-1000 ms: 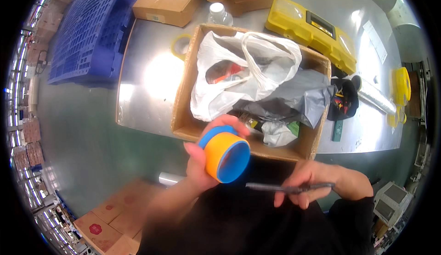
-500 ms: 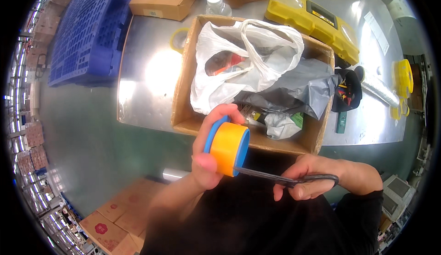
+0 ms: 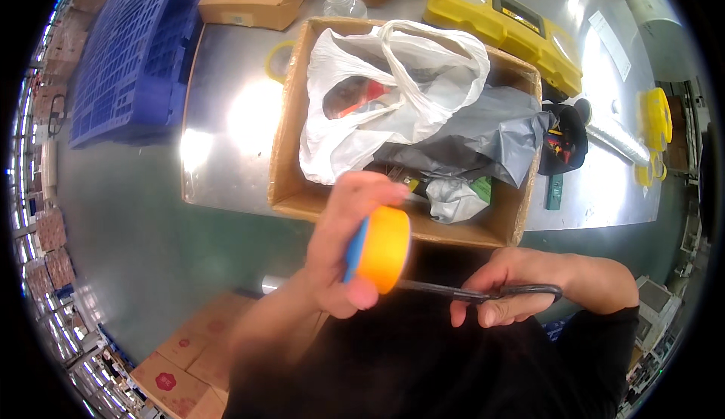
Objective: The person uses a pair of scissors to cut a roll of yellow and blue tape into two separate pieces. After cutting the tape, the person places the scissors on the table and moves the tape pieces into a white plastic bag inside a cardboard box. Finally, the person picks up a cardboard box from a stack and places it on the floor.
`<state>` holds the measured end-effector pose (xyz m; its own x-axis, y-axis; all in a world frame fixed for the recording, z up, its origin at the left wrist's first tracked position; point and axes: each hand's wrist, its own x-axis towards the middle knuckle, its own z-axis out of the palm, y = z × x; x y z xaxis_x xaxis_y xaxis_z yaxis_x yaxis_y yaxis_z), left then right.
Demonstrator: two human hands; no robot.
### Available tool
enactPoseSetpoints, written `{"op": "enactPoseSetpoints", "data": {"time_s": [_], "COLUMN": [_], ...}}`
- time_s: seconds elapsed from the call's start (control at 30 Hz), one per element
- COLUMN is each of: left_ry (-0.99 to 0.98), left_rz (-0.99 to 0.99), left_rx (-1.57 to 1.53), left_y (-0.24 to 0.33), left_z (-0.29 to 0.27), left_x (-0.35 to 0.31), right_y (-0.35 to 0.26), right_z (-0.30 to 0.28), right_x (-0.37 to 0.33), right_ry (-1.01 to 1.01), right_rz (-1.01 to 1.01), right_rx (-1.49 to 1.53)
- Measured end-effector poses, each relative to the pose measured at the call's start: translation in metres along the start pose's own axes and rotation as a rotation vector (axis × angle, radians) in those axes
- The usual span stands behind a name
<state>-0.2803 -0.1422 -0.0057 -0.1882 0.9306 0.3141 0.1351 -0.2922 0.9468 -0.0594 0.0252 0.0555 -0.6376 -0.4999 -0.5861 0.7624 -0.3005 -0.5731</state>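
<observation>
Scissors [image 3: 472, 296]: a slim dark bar pointing left, tip end at the lower right edge of an orange and blue roll [image 3: 387, 251]. Working well here likely calls for slow, level blade movement, with the point angled away from the left thumb, which sits near it.
Left hand [image 3: 332, 241]: curled around the roll, fingers over its top and thumb beneath. A firm but uncrushing hold should stop it from turning when the blade presses; keeping the thumb back would be safer.
Right hand [image 3: 517, 279]: gripping the scissors near the handle, dark loop showing at the far right of the grip. A steady wrist would suit this work.
Roll: within the left hand's grasp, orange band facing right, blue side toward the palm, held in front of the cardboard box's [image 3: 284, 185] near left corner.
Blade tip: blurred and partly lost at the roll's edge; whether it touches, I cannot tell.
Box: beyond both hands, holding a white plastic bag [image 3: 332, 151] and a grey one [image 3: 491, 136].
</observation>
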Motion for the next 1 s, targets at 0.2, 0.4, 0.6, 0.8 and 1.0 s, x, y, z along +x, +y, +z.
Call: {"op": "enactPoseSetpoints", "data": {"time_s": [0.2,0.4,0.6,0.8,1.0], "left_ry": [-0.126,-0.221,-0.273,-0.272,-0.256], "left_rz": [-0.525,-0.7,-0.751,-0.843,-0.85], "left_rx": [-0.239,-0.502,-0.58,-0.668,-0.707], "left_y": [0.025,0.024,0.022,0.016,0.014], "left_z": [0.01,0.016,0.026,0.032,0.036], "left_x": [0.007,-0.005,-0.026,-0.039,-0.042], "right_y": [-0.005,0.007,0.036,0.042,0.042], "right_z": [-0.009,-0.026,-0.031,-0.034,-0.037], "right_x": [0.0,0.002,0.008,0.011,0.013], "right_ry": [-0.012,-0.08,-0.181,-0.226,-0.25], "right_rz": [0.079,0.057,0.017,0.054,0.084], "right_rx": [-0.008,-0.055,-0.034,0.039,0.061]}}
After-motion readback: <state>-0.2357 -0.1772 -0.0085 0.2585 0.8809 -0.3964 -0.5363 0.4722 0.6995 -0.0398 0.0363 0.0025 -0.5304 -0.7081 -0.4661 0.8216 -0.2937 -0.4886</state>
